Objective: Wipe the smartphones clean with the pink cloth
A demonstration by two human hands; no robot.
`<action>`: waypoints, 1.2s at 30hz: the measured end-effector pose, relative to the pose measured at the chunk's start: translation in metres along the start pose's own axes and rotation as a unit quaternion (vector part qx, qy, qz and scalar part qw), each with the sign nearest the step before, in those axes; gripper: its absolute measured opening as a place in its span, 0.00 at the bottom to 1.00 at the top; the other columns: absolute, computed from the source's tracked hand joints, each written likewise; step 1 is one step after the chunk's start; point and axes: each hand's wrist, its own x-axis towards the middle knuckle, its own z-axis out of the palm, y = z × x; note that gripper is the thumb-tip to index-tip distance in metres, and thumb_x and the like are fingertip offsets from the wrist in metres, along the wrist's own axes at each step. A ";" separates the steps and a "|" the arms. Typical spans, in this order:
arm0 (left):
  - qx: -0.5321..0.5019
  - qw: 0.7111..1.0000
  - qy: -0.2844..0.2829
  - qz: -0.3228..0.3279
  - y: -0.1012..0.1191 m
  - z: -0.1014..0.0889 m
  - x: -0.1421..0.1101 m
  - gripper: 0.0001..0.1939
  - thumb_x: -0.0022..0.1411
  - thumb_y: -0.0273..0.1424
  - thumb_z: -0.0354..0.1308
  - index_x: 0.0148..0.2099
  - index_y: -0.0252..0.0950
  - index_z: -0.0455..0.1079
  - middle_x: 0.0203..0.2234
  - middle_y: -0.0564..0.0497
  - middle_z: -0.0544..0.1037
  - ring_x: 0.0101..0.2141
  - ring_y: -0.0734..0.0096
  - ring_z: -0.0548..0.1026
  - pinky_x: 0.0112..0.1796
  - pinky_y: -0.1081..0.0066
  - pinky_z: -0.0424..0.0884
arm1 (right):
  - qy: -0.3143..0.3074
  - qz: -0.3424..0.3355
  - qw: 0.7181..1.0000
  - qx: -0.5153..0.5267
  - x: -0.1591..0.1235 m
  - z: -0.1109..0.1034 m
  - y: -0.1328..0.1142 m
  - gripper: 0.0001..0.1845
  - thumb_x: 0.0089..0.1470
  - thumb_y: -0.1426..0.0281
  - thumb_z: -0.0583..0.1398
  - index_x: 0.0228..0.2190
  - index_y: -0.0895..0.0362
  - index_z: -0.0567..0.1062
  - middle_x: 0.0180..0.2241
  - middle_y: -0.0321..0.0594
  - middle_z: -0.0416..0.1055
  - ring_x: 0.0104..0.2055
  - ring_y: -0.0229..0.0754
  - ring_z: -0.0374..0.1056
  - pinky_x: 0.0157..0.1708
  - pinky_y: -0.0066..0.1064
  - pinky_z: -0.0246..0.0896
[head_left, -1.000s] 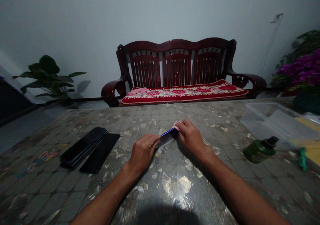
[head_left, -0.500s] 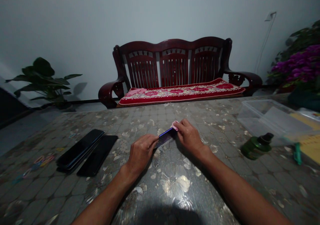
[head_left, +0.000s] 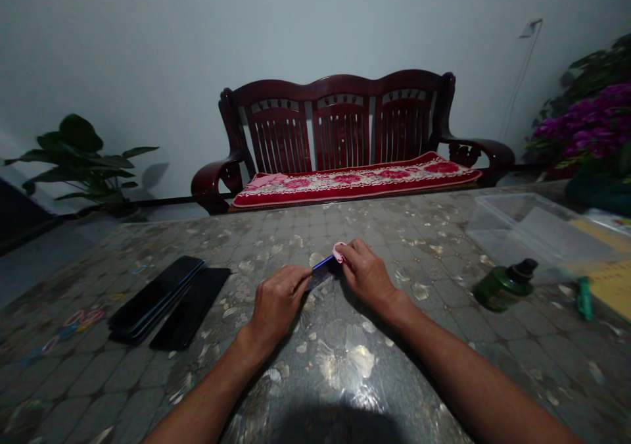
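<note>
A phone [head_left: 323,272] with a blue-violet edge is held tilted just above the table, between my two hands. My left hand [head_left: 280,299] is closed on its near left end, thumb and fingers pinching it. My right hand [head_left: 369,274] pinches a folded pink cloth [head_left: 338,252] against the far right end of the phone. Much of the phone's face is hidden by my fingers and the angle. To the left lie a stack of dark phones [head_left: 156,297] and one more black phone [head_left: 191,309] partly beside it.
A green bottle with a black cap [head_left: 503,287] stands at right, near a clear plastic box [head_left: 522,233], a green pen-like object [head_left: 584,299] and yellow paper [head_left: 614,289]. Coloured bands [head_left: 81,320] lie far left. A wooden bench [head_left: 340,128] stands behind the patterned table [head_left: 325,378].
My right hand with the pink cloth has slid slightly left and nearer along the phone's edge. My left hand keeps its grip. The view has shifted a little.
</note>
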 end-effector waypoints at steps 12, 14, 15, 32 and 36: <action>-0.037 0.998 -0.022 -0.036 -0.006 -0.002 0.001 0.11 0.70 0.30 0.54 0.43 0.39 0.79 0.36 0.48 0.84 0.36 0.63 0.83 0.40 0.66 0.79 | 0.029 0.046 0.998 0.013 0.007 -0.002 0.019 0.15 0.61 0.77 0.56 0.45 0.55 0.78 0.37 0.42 0.70 0.37 0.42 0.67 0.38 0.30 0.61; -0.037 0.999 -0.016 -0.031 -0.005 -0.001 0.000 0.11 0.70 0.30 0.54 0.43 0.39 0.79 0.36 0.47 0.84 0.36 0.62 0.83 0.40 0.65 0.79 | 0.034 0.063 0.997 0.019 0.007 -0.004 0.018 0.16 0.60 0.78 0.55 0.44 0.56 0.78 0.36 0.42 0.70 0.37 0.43 0.67 0.38 0.30 0.61; -0.037 0.999 -0.012 -0.029 -0.005 -0.001 0.000 0.11 0.69 0.30 0.54 0.43 0.39 0.79 0.35 0.47 0.84 0.36 0.62 0.83 0.39 0.65 0.79 | 0.032 0.061 0.997 0.022 0.006 -0.004 0.015 0.15 0.60 0.78 0.55 0.44 0.56 0.78 0.36 0.42 0.70 0.37 0.42 0.67 0.38 0.30 0.61; -0.054 0.996 -0.031 -0.064 -0.007 -0.002 0.004 0.10 0.68 0.30 0.55 0.43 0.39 0.79 0.37 0.48 0.84 0.37 0.62 0.82 0.41 0.65 0.78 | 0.081 0.151 0.981 0.096 0.010 0.006 0.028 0.14 0.63 0.70 0.57 0.41 0.57 0.82 0.32 0.40 0.71 0.35 0.42 0.68 0.38 0.31 0.61; -0.058 0.996 -0.029 -0.058 -0.007 -0.002 0.004 0.10 0.68 0.30 0.55 0.43 0.39 0.79 0.36 0.48 0.84 0.37 0.62 0.82 0.41 0.64 0.78 | 0.090 0.122 0.984 0.094 0.005 0.011 0.024 0.15 0.63 0.70 0.55 0.42 0.57 0.81 0.32 0.40 0.70 0.33 0.42 0.67 0.36 0.31 0.61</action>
